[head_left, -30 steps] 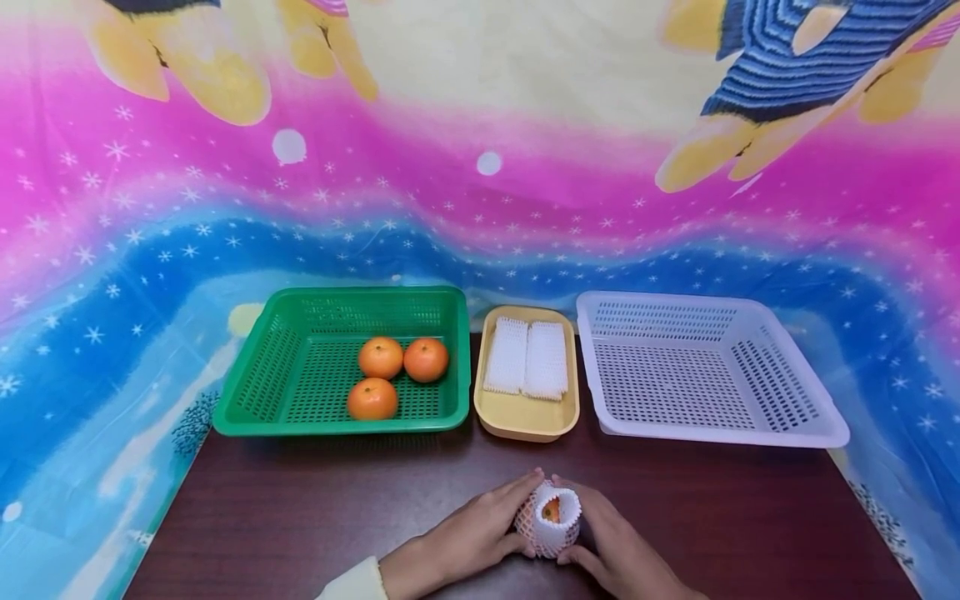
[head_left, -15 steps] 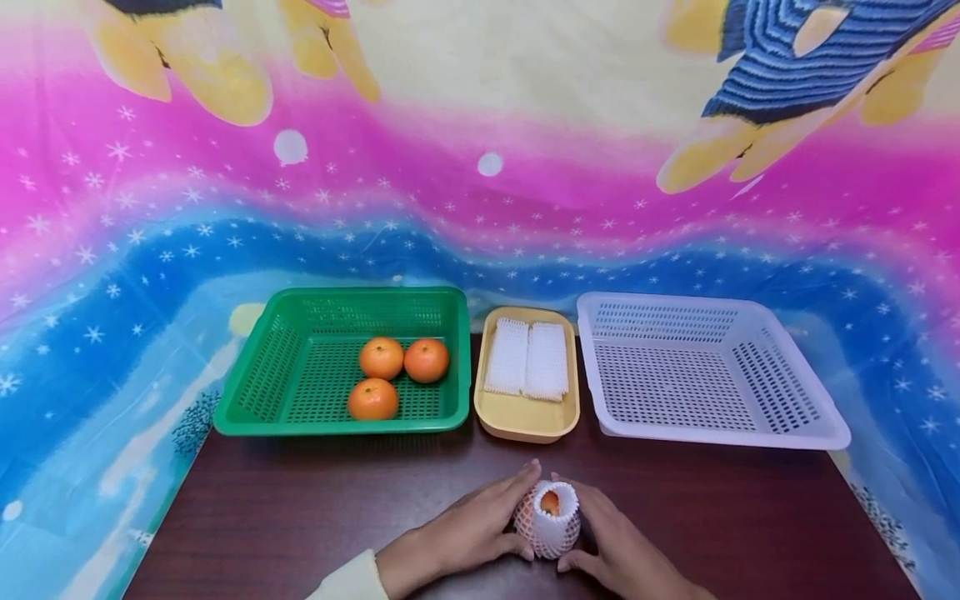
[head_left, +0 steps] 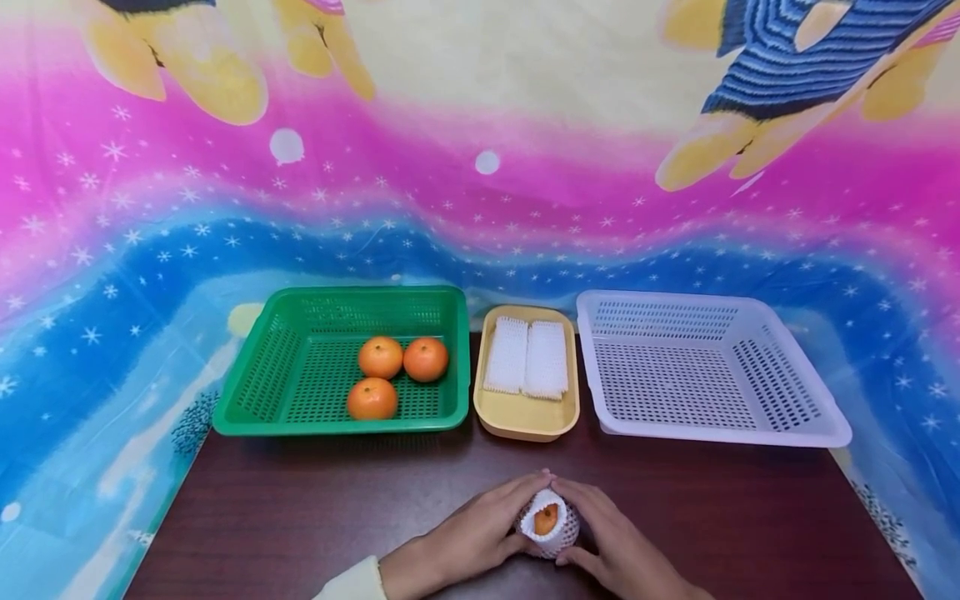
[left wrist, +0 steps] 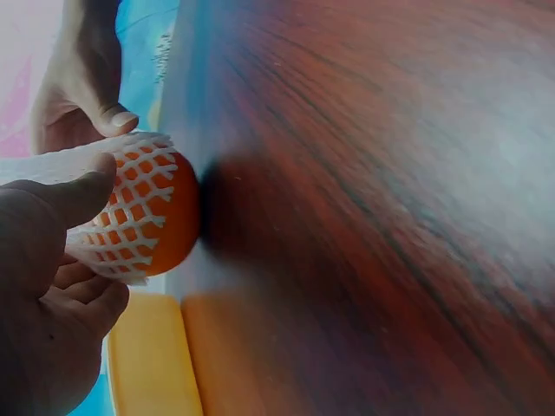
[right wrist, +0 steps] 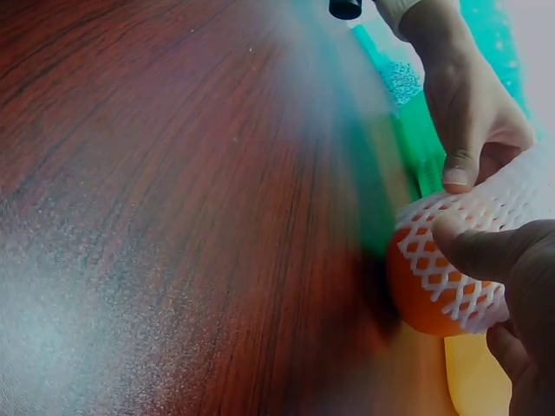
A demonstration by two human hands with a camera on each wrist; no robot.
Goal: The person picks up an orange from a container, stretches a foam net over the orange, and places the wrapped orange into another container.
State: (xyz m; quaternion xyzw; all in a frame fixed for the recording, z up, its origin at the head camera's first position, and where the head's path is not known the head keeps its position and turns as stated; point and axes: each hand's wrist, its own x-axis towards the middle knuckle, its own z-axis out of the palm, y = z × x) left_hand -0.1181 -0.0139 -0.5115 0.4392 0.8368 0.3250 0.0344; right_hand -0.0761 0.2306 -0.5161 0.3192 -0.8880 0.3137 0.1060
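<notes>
An orange citrus fruit (head_left: 545, 520) sits on the table inside a white foam net sleeve (head_left: 553, 547), low in the head view. My left hand (head_left: 480, 523) holds its left side and my right hand (head_left: 613, 533) its right, with fingertips meeting behind it. Through the sleeve's open top, part of the fruit shows. In the left wrist view, the left thumb (left wrist: 97, 180) presses on the net, and the fruit's bare lower part (left wrist: 182, 225) sticks out below the mesh. From the right wrist, the right thumb (right wrist: 464, 247) lies on the net too.
Behind the hands stand a green basket (head_left: 345, 427) with three orange fruits (head_left: 372, 399), a yellow tray (head_left: 525, 421) with two flat white foam net sleeves (head_left: 546, 358), and a white basket (head_left: 720, 437). A patterned cloth (head_left: 480, 208) hangs behind the dark wooden table (head_left: 300, 500).
The sleeve's mouth has turned and tilted, showing more of the fruit. The left fingers lifted away from the right ones half a second ago and now meet them again.
</notes>
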